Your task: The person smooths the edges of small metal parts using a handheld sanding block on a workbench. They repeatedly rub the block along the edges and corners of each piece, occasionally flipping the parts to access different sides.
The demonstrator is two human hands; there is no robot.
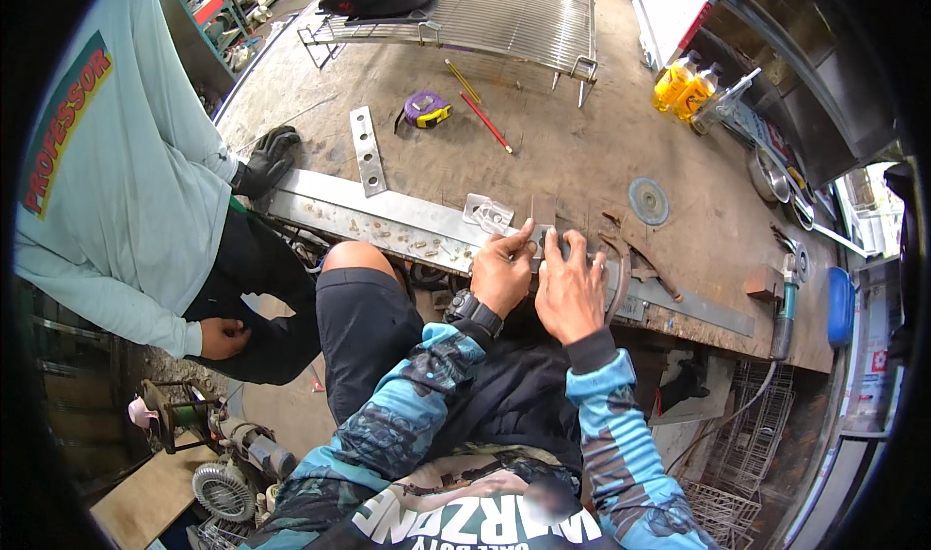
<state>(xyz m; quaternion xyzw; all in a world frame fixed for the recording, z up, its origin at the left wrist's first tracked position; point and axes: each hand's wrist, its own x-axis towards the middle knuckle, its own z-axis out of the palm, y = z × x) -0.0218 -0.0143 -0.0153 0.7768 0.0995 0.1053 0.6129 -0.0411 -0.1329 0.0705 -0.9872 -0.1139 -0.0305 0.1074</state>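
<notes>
At the front edge of the workbench, my left hand (500, 276) is closed, thumb and forefinger pinching by a small grey metal piece (545, 232). My right hand (570, 293) is curled against the other side of the same piece, its fingertips on it. My fingers cover most of this piece. Beneath it runs a long flat metal bar (388, 209) along the bench edge. Just behind my left fingers lies a shiny bent metal bracket (487, 212). A small brown block (543, 209) touches the work area, and a rusty locking clamp (640, 264) sits right of my right hand.
Another person's gloved hand (268, 160) rests on the bench at left. A holed metal strip (367, 152), tape measure (427, 110), red pencil (487, 123) and grinding disc (649, 201) lie farther back. An angle grinder (786, 307) with a cord stands at right; a wire rack (504, 16) is behind.
</notes>
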